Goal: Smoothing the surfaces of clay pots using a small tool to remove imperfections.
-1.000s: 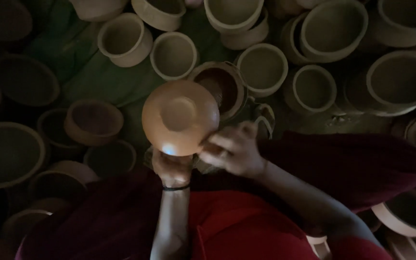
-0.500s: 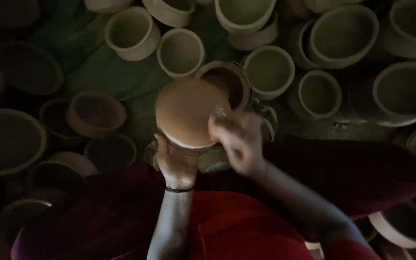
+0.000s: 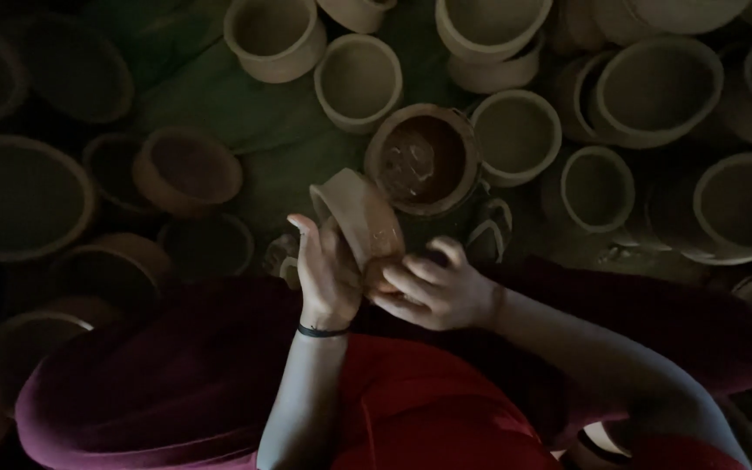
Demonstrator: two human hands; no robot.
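Surrounded by clay pots (image 3: 359, 80), both hands (image 3: 328, 274) hold a clay bowl (image 3: 360, 222) tilted, rim facing upper-left.

Crowded clay pots (image 3: 517, 135); narrow green cloth (image 3: 245, 122) gap

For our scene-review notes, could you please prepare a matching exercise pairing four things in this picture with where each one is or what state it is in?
Things:
1. small clay bowl
2. clay pot with reddish-brown liquid
3. black wristband
4. green cloth

Places or states:
A. spread on the ground under the pots
B. tilted on its side, held between both hands
C. around the left wrist
D. upright just beyond the hands

Pairs: 1-B, 2-D, 3-C, 4-A. The left hand cups the bowl; the right hand touches its lower edge.
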